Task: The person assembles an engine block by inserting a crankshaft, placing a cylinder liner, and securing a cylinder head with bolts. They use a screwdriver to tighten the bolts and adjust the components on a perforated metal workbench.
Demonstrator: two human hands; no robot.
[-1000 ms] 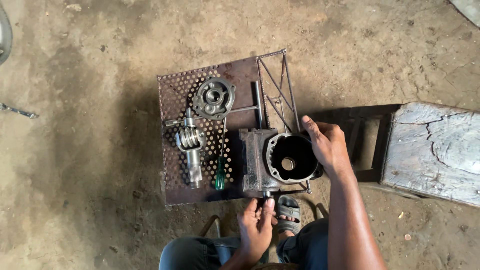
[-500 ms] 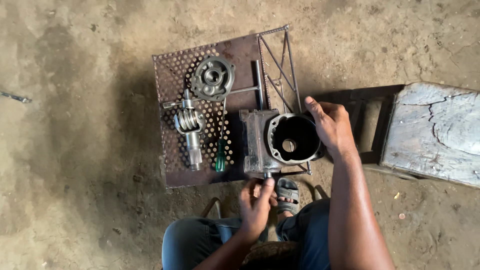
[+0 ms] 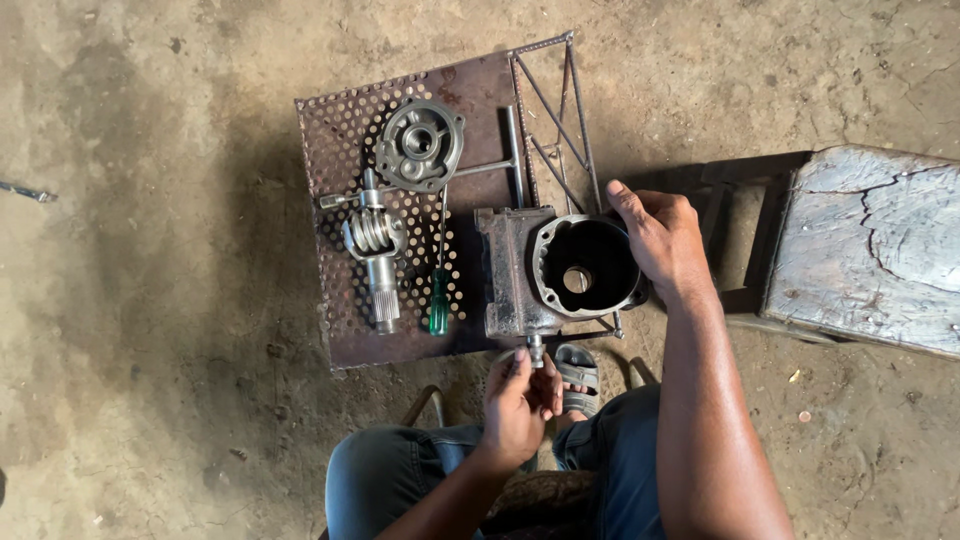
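Note:
A rusty gear housing [image 3: 560,270] with a round open bore lies on a perforated metal stand [image 3: 350,130]. My right hand [image 3: 660,235] grips the housing's far right rim. My left hand [image 3: 518,395] pinches a small bolt [image 3: 536,350] sticking out of the housing's near edge. To the left on the stand lie a worm shaft [image 3: 377,250], a round flanged cover [image 3: 419,145], a green-handled screwdriver [image 3: 439,300] and a T-shaped metal rod [image 3: 512,160].
A cracked grey wooden bench [image 3: 865,250] stands at the right on the dirt floor. My knees in blue jeans [image 3: 380,470] and a sandalled foot [image 3: 578,375] are just below the stand. A small metal piece [image 3: 25,190] lies at far left.
The view has shifted, so the stand sits higher in the picture. My left hand stays at the bolt under the housing; my right hand keeps its hold on the rim.

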